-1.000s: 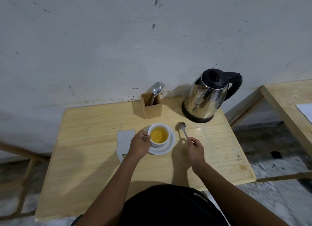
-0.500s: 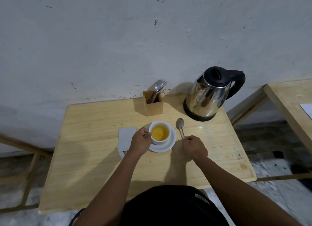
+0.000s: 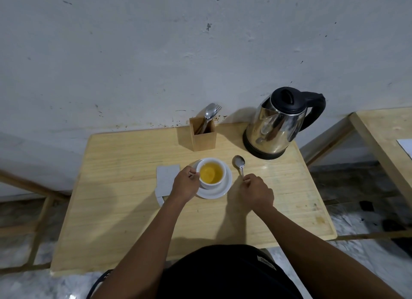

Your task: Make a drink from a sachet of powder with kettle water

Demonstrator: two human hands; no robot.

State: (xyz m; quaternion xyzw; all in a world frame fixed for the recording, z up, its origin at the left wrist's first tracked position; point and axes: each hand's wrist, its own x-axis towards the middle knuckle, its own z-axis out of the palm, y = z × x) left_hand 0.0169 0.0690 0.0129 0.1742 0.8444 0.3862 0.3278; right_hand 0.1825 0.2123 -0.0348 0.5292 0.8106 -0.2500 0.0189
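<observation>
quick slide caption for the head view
Left hand at the cup of yellow drink, right hand holding the spoon beside the kettle.

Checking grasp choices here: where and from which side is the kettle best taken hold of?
By the black handle, which loops out on the right side of the kettle; come from the right with the right hand. The steel body is wide and possibly hot.

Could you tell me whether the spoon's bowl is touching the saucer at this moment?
Apart. The head view shows bare table between the spoon bowl and the saucer rim; the right hand grips the handle.
</observation>
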